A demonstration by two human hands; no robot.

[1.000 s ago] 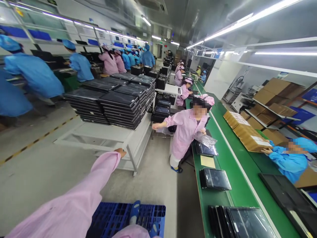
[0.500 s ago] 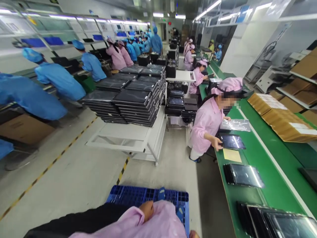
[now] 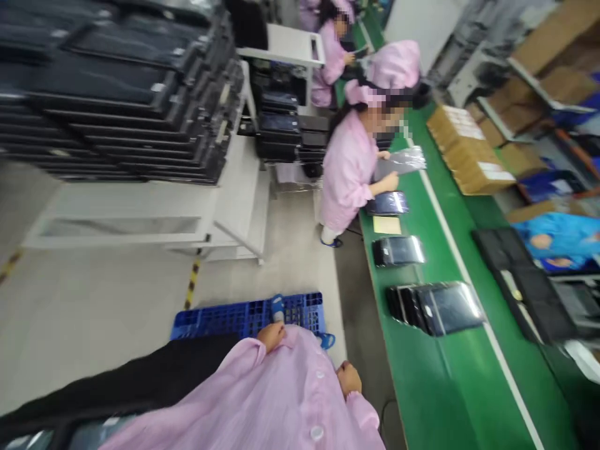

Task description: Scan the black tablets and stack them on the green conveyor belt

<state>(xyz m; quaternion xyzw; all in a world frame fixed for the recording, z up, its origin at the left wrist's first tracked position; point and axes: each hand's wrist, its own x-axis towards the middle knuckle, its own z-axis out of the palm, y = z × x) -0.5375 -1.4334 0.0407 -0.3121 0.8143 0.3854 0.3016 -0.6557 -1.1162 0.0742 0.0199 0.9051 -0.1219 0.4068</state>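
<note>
While left hand (image 3: 270,335) grips flat black panel (image 3: 140,381) | right hand (image 3: 347,379) clenched, empty

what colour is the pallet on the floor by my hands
Blue, with an open grid pattern; the pallet shows in the head view.

An electronics factory floor: green conveyor belt (image 3: 422,375), stacked black trays (image 3: 117,94), a capped co-worker (image 3: 351,156)

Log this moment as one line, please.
left hand: holding black tray at waist | right hand: empty, at side | green conveyor: bagged tablets
</note>
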